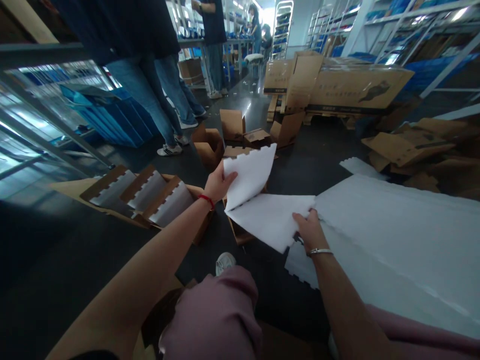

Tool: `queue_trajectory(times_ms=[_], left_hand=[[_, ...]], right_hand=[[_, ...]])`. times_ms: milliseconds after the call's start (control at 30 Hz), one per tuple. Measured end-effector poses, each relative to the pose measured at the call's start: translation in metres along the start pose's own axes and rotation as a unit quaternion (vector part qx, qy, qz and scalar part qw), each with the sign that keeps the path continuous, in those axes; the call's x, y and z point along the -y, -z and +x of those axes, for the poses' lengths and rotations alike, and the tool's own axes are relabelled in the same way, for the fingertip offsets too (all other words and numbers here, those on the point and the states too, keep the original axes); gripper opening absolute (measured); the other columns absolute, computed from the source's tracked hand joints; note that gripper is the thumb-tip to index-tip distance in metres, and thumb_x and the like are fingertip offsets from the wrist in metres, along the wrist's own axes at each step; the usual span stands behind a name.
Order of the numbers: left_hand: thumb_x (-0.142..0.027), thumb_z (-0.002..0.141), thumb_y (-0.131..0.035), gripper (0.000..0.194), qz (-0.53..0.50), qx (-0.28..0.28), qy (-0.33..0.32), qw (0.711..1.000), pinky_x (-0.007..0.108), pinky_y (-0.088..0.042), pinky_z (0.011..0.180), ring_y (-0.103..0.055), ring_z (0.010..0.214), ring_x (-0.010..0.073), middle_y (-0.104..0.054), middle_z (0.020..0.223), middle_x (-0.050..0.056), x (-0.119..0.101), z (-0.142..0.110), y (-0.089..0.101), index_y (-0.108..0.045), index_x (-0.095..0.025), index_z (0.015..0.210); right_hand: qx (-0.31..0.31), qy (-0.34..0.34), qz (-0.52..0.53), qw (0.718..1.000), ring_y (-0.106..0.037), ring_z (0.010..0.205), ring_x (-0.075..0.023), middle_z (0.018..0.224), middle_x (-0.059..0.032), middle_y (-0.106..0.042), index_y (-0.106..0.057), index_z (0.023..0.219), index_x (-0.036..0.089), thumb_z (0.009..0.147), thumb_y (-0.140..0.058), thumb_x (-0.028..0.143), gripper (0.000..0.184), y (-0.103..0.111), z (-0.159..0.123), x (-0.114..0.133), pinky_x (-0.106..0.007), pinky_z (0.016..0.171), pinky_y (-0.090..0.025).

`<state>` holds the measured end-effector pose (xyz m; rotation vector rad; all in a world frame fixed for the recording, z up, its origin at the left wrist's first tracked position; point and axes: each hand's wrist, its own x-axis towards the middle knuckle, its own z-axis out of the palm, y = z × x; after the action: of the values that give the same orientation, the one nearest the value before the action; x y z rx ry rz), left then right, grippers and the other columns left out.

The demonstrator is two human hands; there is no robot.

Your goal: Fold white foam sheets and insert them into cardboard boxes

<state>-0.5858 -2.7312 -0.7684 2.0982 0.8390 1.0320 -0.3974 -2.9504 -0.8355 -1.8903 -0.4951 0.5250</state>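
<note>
At ten o'clock sits a long brown cardboard carton (71, 186) with white notched inserts. The left hand (218, 184) pinches the raised panel of a creased white foam-like sheet (266, 215) at twelve o'clock, thumb on its face. It looks light, bendable, easily torn, best held by opposite edges. The right hand (310, 230) grips its three-o'clock edge, thumb on top. Larger white sheets (397, 215) lie at two o'clock.

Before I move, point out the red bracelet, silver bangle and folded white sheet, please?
Red bracelet (207, 200): head view, middle of its band.
Silver bangle (321, 251): head view, middle of its band.
Folded white sheet (249, 176): head view, raised panel.
</note>
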Motion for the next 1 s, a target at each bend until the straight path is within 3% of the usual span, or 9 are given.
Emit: queue_trajectory(times_ms=[167,333,433,567,733,867,1000], left_hand=[[-0.038,0.082,-0.054,0.040,-0.024,-0.042,-0.018,0.999,0.030,-0.047,0.075,-0.056,0.081,0.0158,-0.060,0.096,0.003,0.003,-0.001,-0.005,-0.050,-0.021,0.118],[-0.037,0.084,-0.053,0.034,-0.079,-0.069,-0.058,0.993,0.028,-0.045,0.078,-0.054,0.085,0.0152,-0.058,0.096,0.003,-0.005,0.002,-0.011,-0.051,-0.020,0.113],[-0.038,0.086,-0.050,0.033,-0.118,-0.080,-0.061,0.988,0.028,-0.044,0.080,-0.054,0.087,0.0153,-0.058,0.096,0.003,-0.005,0.004,-0.020,-0.051,-0.020,0.113],[-0.039,0.085,-0.051,0.033,-0.130,-0.084,-0.059,0.986,0.029,-0.044,0.084,-0.054,0.092,0.0170,-0.058,0.100,0.005,0.007,0.004,-0.033,-0.052,-0.019,0.112],[-0.037,0.082,-0.055,0.040,-0.183,-0.037,0.018,0.982,0.029,-0.047,0.077,-0.057,0.086,0.0172,-0.061,0.098,0.006,0.042,-0.010,-0.041,-0.051,-0.017,0.116],[-0.036,0.077,-0.060,0.042,-0.151,-0.035,0.058,0.986,0.030,-0.048,0.075,-0.059,0.081,0.0171,-0.064,0.094,0.003,0.061,-0.022,-0.023,-0.054,-0.020,0.115],[-0.038,0.077,-0.060,0.042,-0.085,-0.064,0.040,0.994,0.029,-0.048,0.075,-0.058,0.081,0.0168,-0.064,0.094,0.002,0.064,-0.018,0.007,-0.055,-0.019,0.114]], right_hand=[[0.002,-0.008,-0.141,0.990,-0.058,0.082,-0.0229,0.095,-0.0113,-0.062,-0.044,0.114,0.014,0.069,-0.053,0.033,0.050,-0.021,0.006,0.043,-0.033,0.077,-0.044],[-0.029,0.014,-0.136,0.990,-0.056,0.082,-0.0234,0.095,-0.0118,-0.060,-0.042,0.115,0.013,0.069,-0.051,0.030,0.050,-0.022,0.013,0.077,-0.035,0.078,-0.042],[-0.053,0.030,-0.114,0.992,-0.056,0.083,-0.0232,0.093,-0.0106,-0.059,-0.043,0.112,0.014,0.067,-0.052,0.029,0.049,-0.018,0.010,0.085,-0.036,0.081,-0.042],[-0.083,0.027,-0.019,0.996,-0.057,0.086,-0.0211,0.100,-0.0092,-0.059,-0.038,0.115,0.016,0.065,-0.054,0.030,0.054,-0.031,-0.006,0.066,-0.033,0.082,-0.044],[-0.070,-0.024,0.026,0.997,-0.059,0.089,-0.0207,0.107,-0.0114,-0.058,-0.035,0.116,0.016,0.063,-0.057,0.031,0.059,-0.079,-0.032,0.019,-0.033,0.084,-0.046],[-0.064,-0.047,0.000,0.997,-0.059,0.094,-0.0230,0.107,-0.0140,-0.059,-0.038,0.112,0.014,0.062,-0.054,0.025,0.054,-0.102,-0.038,0.004,-0.034,0.086,-0.046],[-0.055,-0.029,-0.022,0.998,-0.060,0.095,-0.0240,0.108,-0.0163,-0.060,-0.040,0.110,0.013,0.062,-0.053,0.025,0.052,-0.096,-0.037,0.008,-0.033,0.086,-0.047]])
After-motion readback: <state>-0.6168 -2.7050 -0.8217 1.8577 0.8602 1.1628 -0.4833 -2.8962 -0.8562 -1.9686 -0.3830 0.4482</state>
